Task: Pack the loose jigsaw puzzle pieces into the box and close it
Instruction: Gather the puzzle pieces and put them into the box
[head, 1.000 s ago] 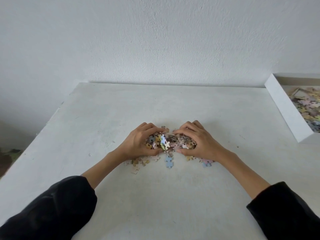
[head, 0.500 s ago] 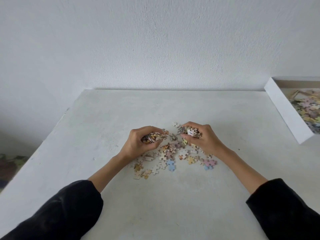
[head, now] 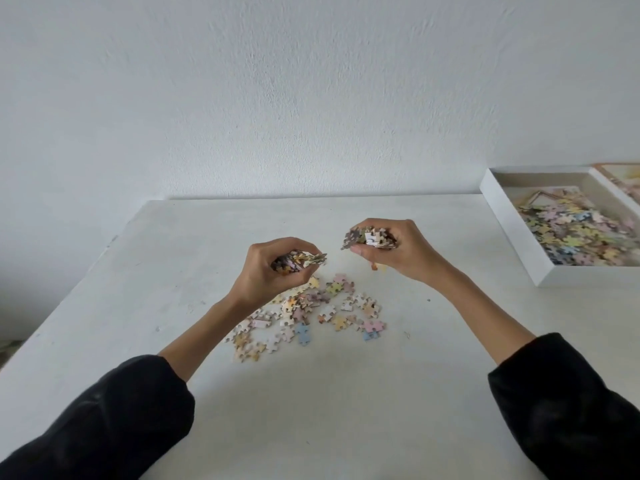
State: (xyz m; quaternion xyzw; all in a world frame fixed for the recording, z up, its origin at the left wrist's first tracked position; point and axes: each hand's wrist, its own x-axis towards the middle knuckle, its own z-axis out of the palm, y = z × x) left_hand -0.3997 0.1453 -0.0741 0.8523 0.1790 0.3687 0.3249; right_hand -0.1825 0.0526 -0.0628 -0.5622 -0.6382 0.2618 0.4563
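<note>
Both hands hover above the white table, each clutching a fistful of puzzle pieces. My left hand [head: 268,271] holds its bunch just over the scattered pile. My right hand [head: 398,249] is higher and further right, with one piece falling beneath it. Several loose pastel jigsaw pieces [head: 311,313] lie spread on the table below the hands. The open white box [head: 509,230] sits at the right edge, partly filled with pieces. It lies well to the right of my right hand.
The white table [head: 329,403] ends against a white wall at the back, with its left edge running diagonally. A flat printed sheet or lid [head: 623,178] lies beyond the box at the far right, mostly cut off.
Both hands have closed on handfuls from the pile and lifted off the table. The right hand has moved up and to the right, leaving the remaining pieces scattered.
</note>
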